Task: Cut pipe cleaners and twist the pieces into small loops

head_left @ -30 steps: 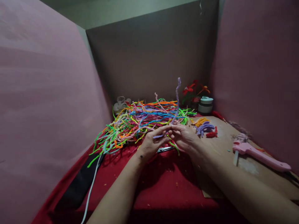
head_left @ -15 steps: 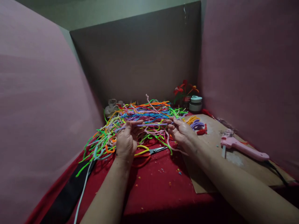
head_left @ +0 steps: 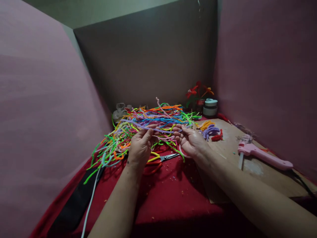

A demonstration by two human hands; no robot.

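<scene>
A purple pipe cleaner (head_left: 164, 131) stretches between my two hands, above the near side of a large heap of many-coloured pipe cleaners (head_left: 158, 114). My left hand (head_left: 141, 142) pinches it between thumb and fingers, and its free end sticks out to the upper left. At the other end, my right hand (head_left: 192, 140) holds the tip between thumb and fingertips. Below and between the hands, a pair of scissors (head_left: 160, 159) with yellow and red handles lies on the red cloth (head_left: 173, 205); my left hand hides part of its handles.
On the brown board (head_left: 230, 132) at right lie a pink glue gun (head_left: 264, 155), bent purple pieces (head_left: 210, 131), orange pieces (head_left: 207, 125) and a red piece (head_left: 218, 136). Behind stand a lidded jar (head_left: 210, 108) and red flowers (head_left: 195, 91). A white cable (head_left: 91, 198) crosses a black strip (head_left: 74, 205) at left.
My left hand has moved right along the purple pipe cleaner, closer to my right hand. More of its left end now shows, pointing up and left. The view has shifted slightly.
</scene>
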